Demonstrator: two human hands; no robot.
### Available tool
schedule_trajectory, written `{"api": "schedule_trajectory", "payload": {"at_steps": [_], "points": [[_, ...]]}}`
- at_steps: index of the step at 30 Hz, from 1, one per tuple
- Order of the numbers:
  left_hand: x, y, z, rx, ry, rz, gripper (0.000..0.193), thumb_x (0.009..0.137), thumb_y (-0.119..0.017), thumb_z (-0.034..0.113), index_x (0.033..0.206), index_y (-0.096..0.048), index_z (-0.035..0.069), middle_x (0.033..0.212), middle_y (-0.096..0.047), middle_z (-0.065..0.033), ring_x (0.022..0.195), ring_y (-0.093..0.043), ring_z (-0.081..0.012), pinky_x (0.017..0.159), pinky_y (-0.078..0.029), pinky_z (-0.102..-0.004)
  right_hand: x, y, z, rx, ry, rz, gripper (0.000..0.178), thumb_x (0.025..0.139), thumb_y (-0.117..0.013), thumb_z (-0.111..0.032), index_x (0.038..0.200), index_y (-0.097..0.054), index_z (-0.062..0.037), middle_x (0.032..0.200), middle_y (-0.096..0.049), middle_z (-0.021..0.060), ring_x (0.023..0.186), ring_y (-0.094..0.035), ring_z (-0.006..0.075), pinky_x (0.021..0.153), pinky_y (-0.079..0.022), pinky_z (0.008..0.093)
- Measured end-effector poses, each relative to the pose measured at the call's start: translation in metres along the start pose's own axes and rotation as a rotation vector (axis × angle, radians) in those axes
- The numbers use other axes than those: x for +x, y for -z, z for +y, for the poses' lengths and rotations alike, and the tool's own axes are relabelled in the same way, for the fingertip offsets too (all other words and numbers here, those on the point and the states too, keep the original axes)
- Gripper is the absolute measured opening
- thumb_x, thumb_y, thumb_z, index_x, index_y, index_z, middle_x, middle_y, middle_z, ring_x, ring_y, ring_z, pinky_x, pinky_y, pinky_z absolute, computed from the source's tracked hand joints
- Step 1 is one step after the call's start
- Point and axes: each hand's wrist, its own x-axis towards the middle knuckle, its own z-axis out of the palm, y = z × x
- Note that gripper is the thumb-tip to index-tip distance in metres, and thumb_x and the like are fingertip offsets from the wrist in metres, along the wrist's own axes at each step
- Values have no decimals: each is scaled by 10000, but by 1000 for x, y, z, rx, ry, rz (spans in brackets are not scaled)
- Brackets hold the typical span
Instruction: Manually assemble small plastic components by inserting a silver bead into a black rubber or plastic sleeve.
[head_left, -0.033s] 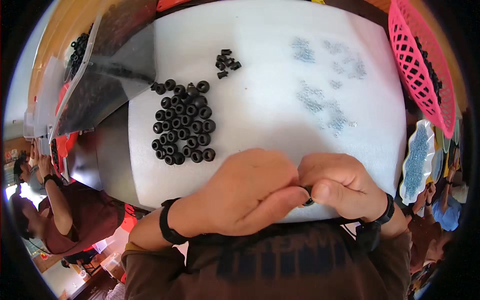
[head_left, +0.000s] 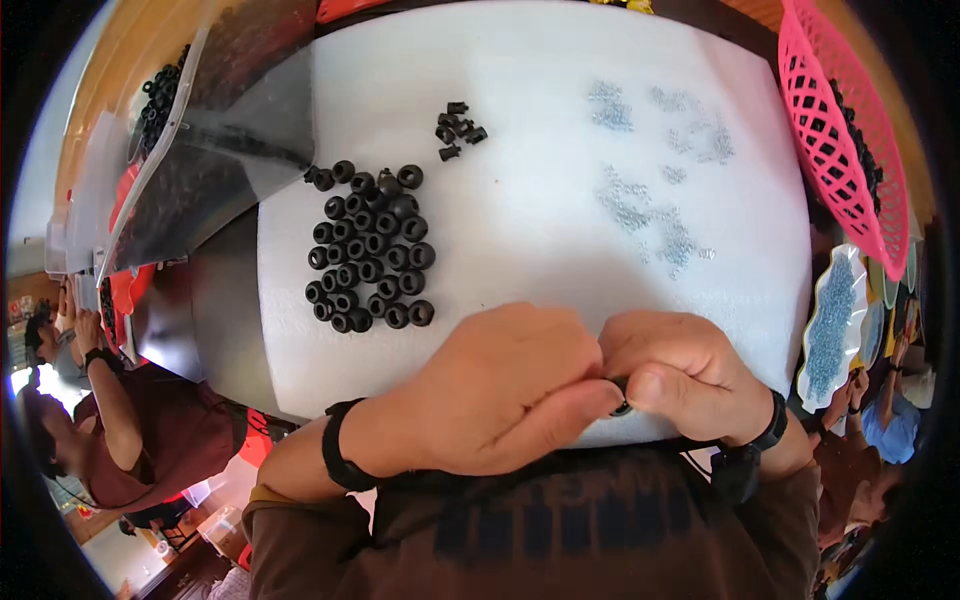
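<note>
My left hand (head_left: 500,390) and my right hand (head_left: 685,370) meet close to my body, above the front part of a white foam-covered table (head_left: 540,200). Pinched between their thumbs and fingers is a small black part (head_left: 622,408), mostly hidden; its exact shape does not show. Left of the hands lie many round black balls with holes (head_left: 370,242), bunched together. Beyond them sits a small heap of black stepped plugs (head_left: 462,128). Tiny shiny metal pieces (head_left: 678,245), too small to name, are scattered in loose patches on the right.
A clear plastic bin (head_left: 250,90) tilts over the left edge, with black parts behind it. At the right stand a pink lattice basket (head_left: 820,110) of black parts and a white scalloped dish (head_left: 852,330) of small metal pieces. Other people sit at both sides.
The view has shifted very slightly, so the table items appear a little lower and to the right. Both hands keep their grip on the small black part.
</note>
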Motion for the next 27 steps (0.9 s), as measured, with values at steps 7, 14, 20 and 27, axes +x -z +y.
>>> {"api": "schedule_trajectory", "payload": {"at_steps": [7,14,20,27], "points": [[-4,5,4,135,-56,58,74,721,-579,66,680,-518,55,589,-452,-72,489,-406,-249,460,-314,-356,6,-6,-5,7,-91,-49,256,944,-459,-182,803,-536,17,756,-529,111,693,-500,239,655,-389,328],[-8,13,12,154,-84,116,66,709,-593,62,681,-534,50,591,-475,-74,485,-421,-237,467,-321,-346,-1,-8,-31,185,-57,252,286,945,-467,-226,795,-578,-9,755,-546,88,690,-502,190,633,-392,319],[-28,51,24,422,-25,137,63,744,-579,53,695,-547,32,617,-510,-75,507,-473,-220,482,-346,-320,-16,81,-92,700,354,573,270,969,-389,-237,1037,-505,-3,787,-396,34,735,-386,153,712,-350,289],[-29,111,21,999,391,414,67,826,-553,55,888,-571,37,799,-573,-119,651,-567,-297,570,-447,-352,-26,151,-89,858,439,1212,368,965,-363,-179,1267,-410,27,1000,-498,108,871,-448,191,811,-364,335]]}}
